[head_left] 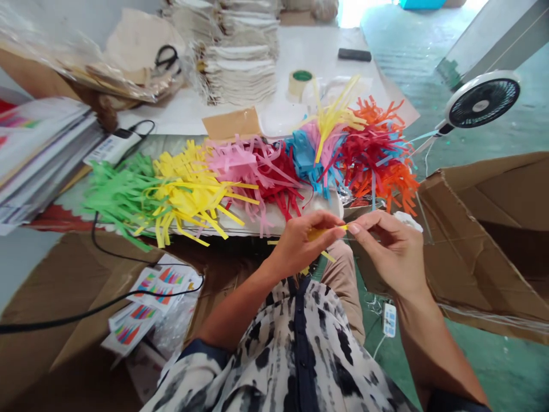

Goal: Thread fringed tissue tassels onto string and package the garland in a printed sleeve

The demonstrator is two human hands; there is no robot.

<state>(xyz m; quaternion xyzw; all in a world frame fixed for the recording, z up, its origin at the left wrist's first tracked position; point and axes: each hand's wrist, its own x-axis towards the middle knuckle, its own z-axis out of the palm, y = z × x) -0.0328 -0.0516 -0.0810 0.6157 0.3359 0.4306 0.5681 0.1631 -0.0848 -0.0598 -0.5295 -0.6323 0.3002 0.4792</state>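
My left hand (302,240) and my right hand (388,249) meet in front of my lap, both pinched on a small bunch of yellow paper strips (321,233). A few strip ends stick out below the left hand. Just beyond the hands, along the table's near edge, lies a row of cut paper tassels: green (120,194), yellow (193,191), pink (240,163), red (278,183), blue (306,160) and orange (386,166).
A small white fan (482,103) stands at the right. An open cardboard box (484,229) sits right of my knee. Stacked printed sheets (38,149), cloth bags (240,68), a tape roll (300,81), scissors (166,57) and a black cable (107,252) lie around.
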